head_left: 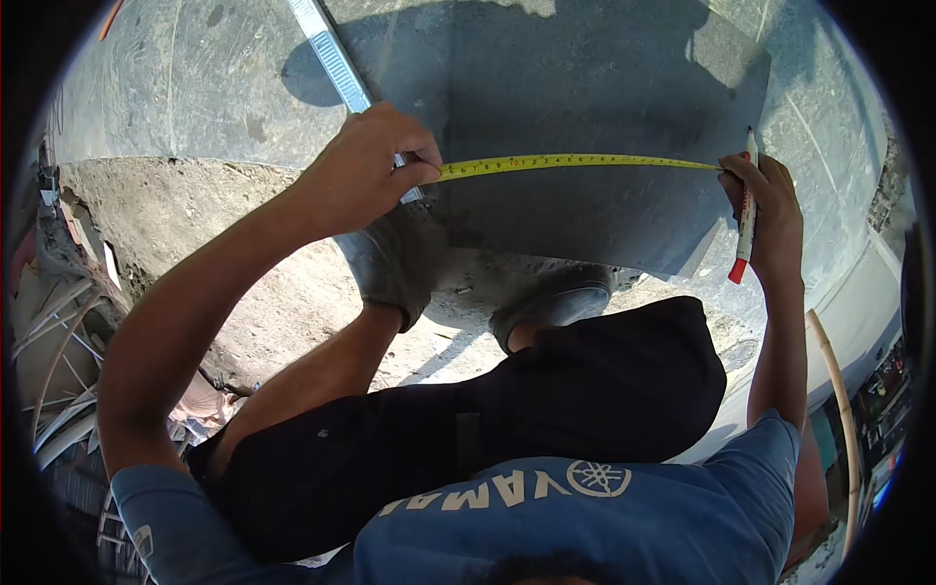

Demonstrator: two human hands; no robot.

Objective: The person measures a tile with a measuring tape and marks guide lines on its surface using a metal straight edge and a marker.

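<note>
My left hand (pixel 375 168) pinches the yellow measuring tape (pixel 561 162) over a silver metal straightedge (pixel 336 63), which runs up to the top edge. The tape stretches to the right across a dark grey flat sheet (pixel 585 214). My right hand (pixel 765 200) holds the tape's other end at the sheet's right edge, along with a white marker with a red end (pixel 744 229). What else is in that hand is hidden behind the fingers.
The sheet lies on a larger pale grey surface (pixel 175 107) above dusty ground (pixel 244 253). My shoes (pixel 551 297) and bent legs are beneath and below it. Scrap strips and rods (pixel 58 322) lie at far left; a bamboo pole (pixel 834 380) stands at right.
</note>
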